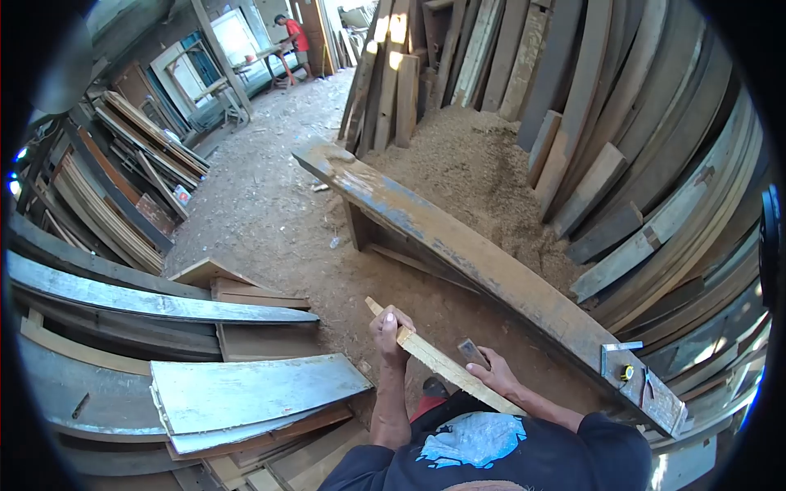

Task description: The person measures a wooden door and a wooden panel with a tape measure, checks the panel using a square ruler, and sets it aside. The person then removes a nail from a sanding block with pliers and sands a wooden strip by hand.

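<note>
My left hand (pixel 390 334) is closed around a narrow wooden strip (pixel 442 365) near its far end, and a short tip of the strip sticks out beyond the fingers. The strip slants back toward my body, its near end reaching my right forearm and shirt. Beside the strip, my right hand (pixel 496 376) grips a small dark rectangular block (pixel 470 352) between thumb and fingers. What the block is made of, I cannot tell. A gap shows between the block and the strip.
A long worn wooden bench (pixel 458 237) runs diagonally ahead. On its near end lie a metal square (pixel 614 353), a yellow tape measure (pixel 627 373) and a slim dark tool (pixel 647 385). Planks (pixel 606 164) lean at right; boards (pixel 254 393) are stacked left. A person (pixel 296 41) stands far back.
</note>
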The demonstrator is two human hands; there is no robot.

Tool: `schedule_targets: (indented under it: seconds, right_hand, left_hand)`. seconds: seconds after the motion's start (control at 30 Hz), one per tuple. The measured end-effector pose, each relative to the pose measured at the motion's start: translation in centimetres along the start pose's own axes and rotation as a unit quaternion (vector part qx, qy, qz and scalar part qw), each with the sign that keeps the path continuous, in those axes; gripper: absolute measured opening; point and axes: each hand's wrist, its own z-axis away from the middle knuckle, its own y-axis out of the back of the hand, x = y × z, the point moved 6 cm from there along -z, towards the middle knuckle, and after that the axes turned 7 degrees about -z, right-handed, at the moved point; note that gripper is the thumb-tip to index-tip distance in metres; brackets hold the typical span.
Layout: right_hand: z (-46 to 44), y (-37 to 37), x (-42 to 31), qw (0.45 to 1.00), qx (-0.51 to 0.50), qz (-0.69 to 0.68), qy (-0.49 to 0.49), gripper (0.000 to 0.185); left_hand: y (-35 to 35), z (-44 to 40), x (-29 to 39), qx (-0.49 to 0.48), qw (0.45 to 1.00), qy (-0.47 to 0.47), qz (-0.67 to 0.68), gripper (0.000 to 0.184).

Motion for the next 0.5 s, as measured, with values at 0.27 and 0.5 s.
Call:
schedule_targets:
  seconds: [0.27, 0.5]
  right_hand:
    - [0.2, -2.7, -12.8, 0.972, -0.042, -0.089, 0.211, 0.072]
    - [-2.6, -1.7, -14.3, 0.943, -0.074, -0.175, 0.275, 0.066]
  left_hand:
    - [0.6, -0.7, 9.8, -0.011, 0.989, -0.134, -0.057, 0.043]
    - [-4.9, -0.4, 14.3, -0.076, 0.913, -0.306, -0.259, 0.033]
